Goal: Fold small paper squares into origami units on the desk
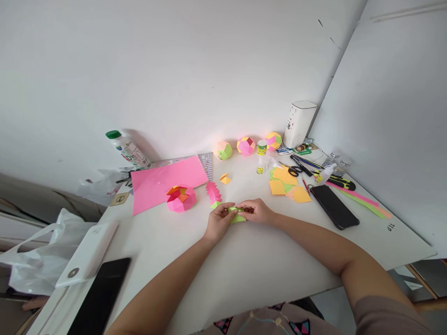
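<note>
A small piece of green paper point(238, 217), partly folded, is held between both hands above the white table. My left hand point(220, 219) pinches its left side, thumb on top. With thumb and fingers closed, my right hand point(257, 211) grips its upper right edge. Just behind the left hand lies a row of folded pink paper pieces point(213, 191) with a green one at its near end. One folded orange paper piece point(225, 178) sits farther back. To the left rests a partly built pink paper ball point(181, 200), its orange inside showing through the open top.
Three finished paper balls point(246, 145) and a glue stick point(261, 148) stand near the wall. Sticky notes point(277, 187), scissors point(293, 170) and a black phone point(334, 206) lie to the right. On the left are a pink sheet point(167, 181), a white bottle point(129, 150) and a black slab point(101, 295).
</note>
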The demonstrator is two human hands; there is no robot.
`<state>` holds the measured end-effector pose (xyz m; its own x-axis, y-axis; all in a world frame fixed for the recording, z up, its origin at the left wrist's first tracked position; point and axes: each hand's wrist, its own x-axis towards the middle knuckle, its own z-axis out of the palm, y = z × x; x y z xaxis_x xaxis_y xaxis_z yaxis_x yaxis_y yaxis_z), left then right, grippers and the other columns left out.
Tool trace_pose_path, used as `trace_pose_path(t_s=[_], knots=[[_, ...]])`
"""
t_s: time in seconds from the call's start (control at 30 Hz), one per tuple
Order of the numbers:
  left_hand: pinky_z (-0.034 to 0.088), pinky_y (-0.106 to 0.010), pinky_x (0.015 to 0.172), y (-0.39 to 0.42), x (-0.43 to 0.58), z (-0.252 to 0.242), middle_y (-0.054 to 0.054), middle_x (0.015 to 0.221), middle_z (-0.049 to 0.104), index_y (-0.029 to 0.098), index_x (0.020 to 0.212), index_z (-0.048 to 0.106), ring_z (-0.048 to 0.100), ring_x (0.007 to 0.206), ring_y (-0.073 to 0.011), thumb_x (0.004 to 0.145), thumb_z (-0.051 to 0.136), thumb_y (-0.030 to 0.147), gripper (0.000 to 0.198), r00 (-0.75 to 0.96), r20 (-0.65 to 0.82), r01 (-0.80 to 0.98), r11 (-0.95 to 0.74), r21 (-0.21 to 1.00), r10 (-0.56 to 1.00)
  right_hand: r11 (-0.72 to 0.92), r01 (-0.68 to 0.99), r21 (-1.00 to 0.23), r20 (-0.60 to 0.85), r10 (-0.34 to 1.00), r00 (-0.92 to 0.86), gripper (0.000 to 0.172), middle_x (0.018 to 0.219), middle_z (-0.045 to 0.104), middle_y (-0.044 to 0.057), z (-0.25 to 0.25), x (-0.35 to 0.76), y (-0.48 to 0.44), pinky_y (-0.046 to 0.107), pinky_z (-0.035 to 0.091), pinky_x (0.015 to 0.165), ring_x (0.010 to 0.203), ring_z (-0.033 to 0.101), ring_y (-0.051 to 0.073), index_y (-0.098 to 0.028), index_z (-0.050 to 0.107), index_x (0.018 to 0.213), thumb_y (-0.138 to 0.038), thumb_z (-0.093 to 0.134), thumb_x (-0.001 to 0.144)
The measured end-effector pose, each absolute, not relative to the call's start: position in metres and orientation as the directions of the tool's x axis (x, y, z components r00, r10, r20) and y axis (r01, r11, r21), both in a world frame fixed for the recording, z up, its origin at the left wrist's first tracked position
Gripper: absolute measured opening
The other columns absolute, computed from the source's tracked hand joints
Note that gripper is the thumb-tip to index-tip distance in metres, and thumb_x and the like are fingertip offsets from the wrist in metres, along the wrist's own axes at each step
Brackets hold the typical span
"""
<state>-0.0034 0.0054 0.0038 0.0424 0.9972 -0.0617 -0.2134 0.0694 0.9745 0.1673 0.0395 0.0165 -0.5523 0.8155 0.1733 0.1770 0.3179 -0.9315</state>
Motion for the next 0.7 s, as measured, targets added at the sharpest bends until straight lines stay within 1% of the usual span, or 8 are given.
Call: trace_pose_path(t_s=[0.07, 0.2, 0.23, 0.27, 0.37, 0.43, 0.57, 0.7], knots=[[0.047, -0.025, 0.06, 0.006, -0.0043, 0.0022, 0.0, 0.07, 0.059, 0.019, 0.091, 0.063, 0.056, 0.065, -0.0119, 0.064, 0.073, 0.038, 0.034, 0.026, -0.007, -0.156, 0.011, 0.988, 1.0, 0.29, 0.17, -0.942, 0.155, 0.824, -0.545, 0.029, 0.065, 0.062, 0.002, 0.0156, 0.1673, 0.0394, 0.026, 0.05, 0.053, 0.053, 0.055, 0.011, -0.013, 0.066, 0.095, -0.035, 0.059, 0.077], [0.044, -0.022, 0.054, 0.0063, -0.0057, 0.0029, -0.005, 0.095, 0.055, 0.02, 0.086, 0.068, 0.053, 0.071, -0.0114, 0.066, 0.072, 0.037, 0.026, -0.012, 0.131, 0.009, -0.131, 0.991, 0.991, 0.243, 0.143, -0.959, 0.132, 0.834, -0.536, 0.032, 0.074, 0.065, 0.004, 0.0135, 0.1675, 0.039, 0.028, 0.055, 0.055, 0.059, 0.058, 0.013, -0.014, 0.066, 0.096, -0.039, 0.059, 0.077], [0.044, -0.022, 0.053, 0.006, -0.0058, 0.0037, -0.006, 0.097, 0.054, 0.02, 0.085, 0.068, 0.053, 0.071, -0.0114, 0.067, 0.071, 0.037, 0.025, -0.004, 0.141, 0.03, -0.14, 0.99, 0.99, 0.24, 0.138, -0.961, 0.132, 0.836, -0.533, 0.032, 0.075, 0.065, 0.004, 0.013, 0.1675, 0.0389, 0.029, 0.056, 0.055, 0.061, 0.059, 0.014, -0.015, 0.066, 0.096, -0.04, 0.059, 0.077], [0.043, -0.021, 0.052, 0.0055, -0.0058, 0.0045, -0.006, 0.095, 0.055, 0.02, 0.085, 0.068, 0.052, 0.069, -0.0112, 0.068, 0.07, 0.037, 0.024, 0.011, 0.132, 0.037, -0.132, 0.991, 0.991, 0.24, 0.136, -0.961, 0.134, 0.837, -0.53, 0.032, 0.075, 0.065, 0.004, 0.0128, 0.1675, 0.0388, 0.029, 0.056, 0.055, 0.061, 0.059, 0.014, -0.015, 0.066, 0.095, -0.041, 0.059, 0.077], [0.038, -0.021, 0.048, 0.0034, -0.0053, 0.0073, -0.002, 0.072, 0.057, 0.018, 0.081, 0.066, 0.048, 0.057, -0.0097, 0.071, 0.068, 0.038, 0.023, 0.051, 0.05, 0.028, -0.052, 0.998, 0.997, 0.246, 0.15, -0.958, 0.132, 0.837, -0.531, 0.031, 0.07, 0.064, 0.003, 0.0136, 0.1675, 0.0386, 0.029, 0.056, 0.053, 0.058, 0.059, 0.014, -0.016, 0.067, 0.09, -0.043, 0.059, 0.077], [0.036, -0.02, 0.047, 0.0021, -0.0048, 0.0091, -0.001, 0.064, 0.056, 0.016, 0.078, 0.064, 0.046, 0.053, -0.009, 0.072, 0.067, 0.039, 0.024, 0.062, -0.001, 0.021, 0.0, 1.0, 0.998, 0.24, 0.156, -0.958, 0.122, 0.836, -0.534, 0.031, 0.067, 0.064, 0.002, 0.0147, 0.1674, 0.0387, 0.029, 0.056, 0.053, 0.057, 0.059, 0.013, -0.016, 0.066, 0.088, -0.043, 0.059, 0.077], [0.038, -0.022, 0.05, 0.0021, -0.0042, 0.0112, -0.001, 0.068, 0.06, 0.016, 0.074, 0.063, 0.049, 0.057, -0.0102, 0.069, 0.069, 0.038, 0.023, 0.062, -0.01, -0.044, 0.012, 0.999, 0.998, 0.198, 0.147, -0.969, 0.092, 0.844, -0.528, 0.031, 0.069, 0.065, 0.002, 0.0157, 0.167, 0.0393, 0.029, 0.057, 0.054, 0.059, 0.061, 0.014, -0.016, 0.065, 0.087, -0.044, 0.061, 0.075], [0.042, -0.024, 0.057, 0.0035, -0.0044, 0.0112, -0.003, 0.075, 0.063, 0.017, 0.072, 0.064, 0.055, 0.067, -0.0131, 0.069, 0.07, 0.036, 0.02, 0.075, 0.022, -0.085, -0.016, 0.996, 0.997, 0.185, 0.145, -0.972, 0.081, 0.843, -0.532, 0.03, 0.064, 0.062, 0.001, 0.0166, 0.1666, 0.0398, 0.029, 0.057, 0.054, 0.057, 0.059, 0.014, -0.016, 0.064, 0.083, -0.044, 0.061, 0.074]])
